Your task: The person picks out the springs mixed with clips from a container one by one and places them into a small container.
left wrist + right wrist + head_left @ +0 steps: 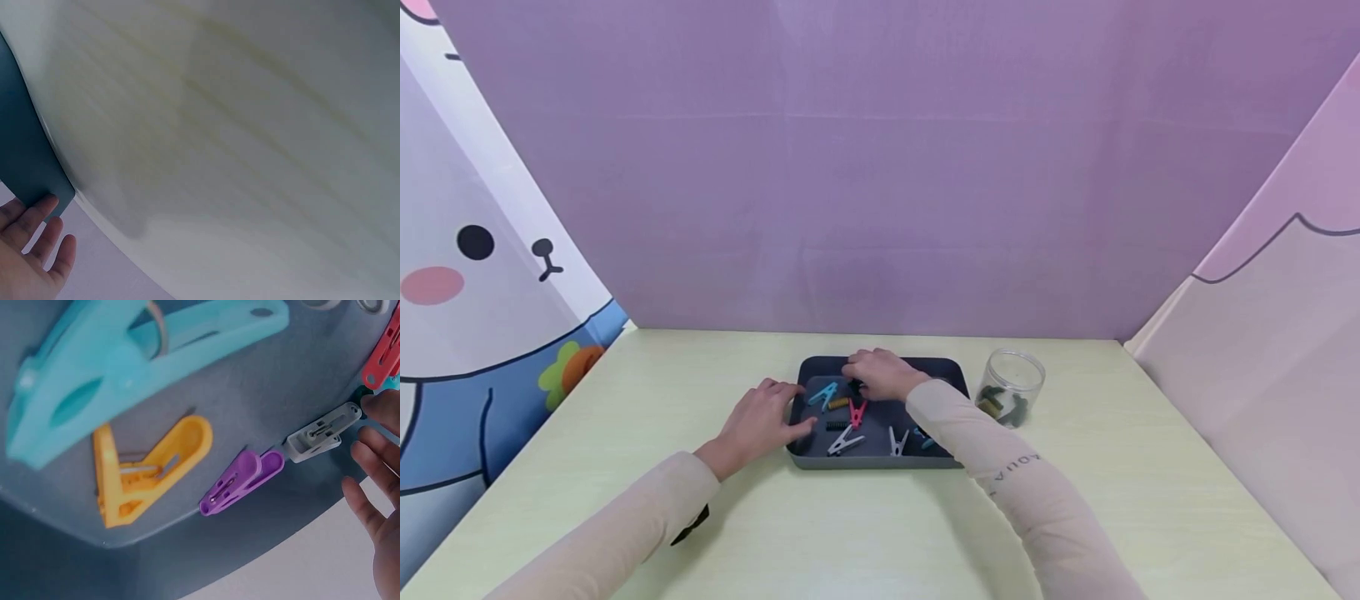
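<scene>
A dark grey tray [880, 462] holds several clothespins and small coils. My left hand [760, 421] touches its left side with loosely extended fingers; in the left wrist view the fingertips [47, 203] meet the tray wall. Over the tray's back part, my right hand [883, 375] pinches a small dark piece [361, 395], mostly covered by the fingers. Beside that piece lie a grey clothespin [322, 432] and a red clothespin [857, 413]. A light blue clothespin [823, 395], a yellow-brown coil [838, 403] and a black coil [837, 425] are nearby.
Right of the tray stands a clear open jar [1015, 371] with dark green pieces and a yellowish one inside. White clothespins [846, 441] lie toward the tray's front. Purple [240, 481] and orange-yellow [150, 472] clothespins lie along its edge. A purple wall [880, 208] closes the table's back.
</scene>
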`<state>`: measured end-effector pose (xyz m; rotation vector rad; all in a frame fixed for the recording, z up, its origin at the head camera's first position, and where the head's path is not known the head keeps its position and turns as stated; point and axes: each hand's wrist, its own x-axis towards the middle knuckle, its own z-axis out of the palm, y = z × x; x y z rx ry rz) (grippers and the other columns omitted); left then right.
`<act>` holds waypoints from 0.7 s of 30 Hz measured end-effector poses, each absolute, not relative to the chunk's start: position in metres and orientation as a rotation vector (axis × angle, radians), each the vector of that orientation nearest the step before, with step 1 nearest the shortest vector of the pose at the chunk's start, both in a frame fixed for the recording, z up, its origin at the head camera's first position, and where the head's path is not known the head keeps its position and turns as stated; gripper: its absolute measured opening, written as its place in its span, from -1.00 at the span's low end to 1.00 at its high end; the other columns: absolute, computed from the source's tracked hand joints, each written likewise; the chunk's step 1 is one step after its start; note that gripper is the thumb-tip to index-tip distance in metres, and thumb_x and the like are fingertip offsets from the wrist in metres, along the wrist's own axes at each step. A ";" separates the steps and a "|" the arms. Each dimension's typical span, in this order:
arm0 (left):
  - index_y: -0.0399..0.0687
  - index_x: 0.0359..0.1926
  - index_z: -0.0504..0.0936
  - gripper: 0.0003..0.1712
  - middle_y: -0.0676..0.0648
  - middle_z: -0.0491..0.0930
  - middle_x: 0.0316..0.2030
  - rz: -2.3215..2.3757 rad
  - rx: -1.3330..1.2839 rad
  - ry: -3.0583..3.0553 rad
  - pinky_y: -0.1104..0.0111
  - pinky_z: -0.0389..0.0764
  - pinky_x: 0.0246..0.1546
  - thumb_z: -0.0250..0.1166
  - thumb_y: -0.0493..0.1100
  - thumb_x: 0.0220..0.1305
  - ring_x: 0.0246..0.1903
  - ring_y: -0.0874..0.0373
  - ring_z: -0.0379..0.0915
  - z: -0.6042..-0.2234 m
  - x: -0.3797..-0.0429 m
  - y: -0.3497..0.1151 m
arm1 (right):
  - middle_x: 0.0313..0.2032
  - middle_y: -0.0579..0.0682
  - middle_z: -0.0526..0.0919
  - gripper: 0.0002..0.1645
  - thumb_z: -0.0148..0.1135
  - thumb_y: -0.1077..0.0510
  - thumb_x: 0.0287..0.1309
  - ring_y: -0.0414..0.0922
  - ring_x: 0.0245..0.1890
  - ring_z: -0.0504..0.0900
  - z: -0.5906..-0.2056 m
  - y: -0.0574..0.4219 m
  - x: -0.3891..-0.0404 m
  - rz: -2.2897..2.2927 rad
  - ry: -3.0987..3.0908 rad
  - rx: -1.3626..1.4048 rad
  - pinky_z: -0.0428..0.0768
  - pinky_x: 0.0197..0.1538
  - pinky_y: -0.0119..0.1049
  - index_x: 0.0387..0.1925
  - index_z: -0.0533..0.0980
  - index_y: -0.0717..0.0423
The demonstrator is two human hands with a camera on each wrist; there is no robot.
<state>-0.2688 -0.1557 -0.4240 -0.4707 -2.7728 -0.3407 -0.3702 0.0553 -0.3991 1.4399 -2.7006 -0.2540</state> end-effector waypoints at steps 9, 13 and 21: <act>-0.10 -0.04 0.58 -0.38 -0.12 0.61 -0.11 -0.337 -0.474 -2.765 0.10 0.52 -0.14 0.25 0.25 0.02 -0.10 -0.01 0.45 -0.425 -0.269 -0.156 | -0.07 -0.11 0.54 -0.64 0.21 0.13 0.11 -0.15 -0.01 0.48 -0.401 0.052 -0.369 -0.294 -2.750 1.403 0.47 0.07 -0.18 -0.01 0.50 -0.11; -0.10 -0.04 0.58 -0.38 -0.12 0.62 -0.12 -0.336 -0.477 -2.764 0.10 0.52 -0.14 0.25 0.25 0.02 -0.10 -0.01 0.45 -0.425 -0.269 -0.156 | -0.06 -0.10 0.54 -0.61 0.22 0.12 0.10 -0.15 -0.01 0.48 -0.401 0.051 -0.370 -0.298 -2.758 1.403 0.47 0.07 -0.18 0.01 0.50 -0.11; -0.10 -0.04 0.58 -0.38 -0.12 0.62 -0.12 -0.344 -0.479 -2.764 0.09 0.52 -0.15 0.26 0.25 0.02 -0.11 -0.02 0.45 -0.424 -0.269 -0.156 | -0.08 -0.11 0.55 -0.60 0.22 0.12 0.10 -0.16 -0.03 0.50 -0.401 0.049 -0.371 -0.293 -2.771 1.405 0.49 0.04 -0.19 0.02 0.50 -0.13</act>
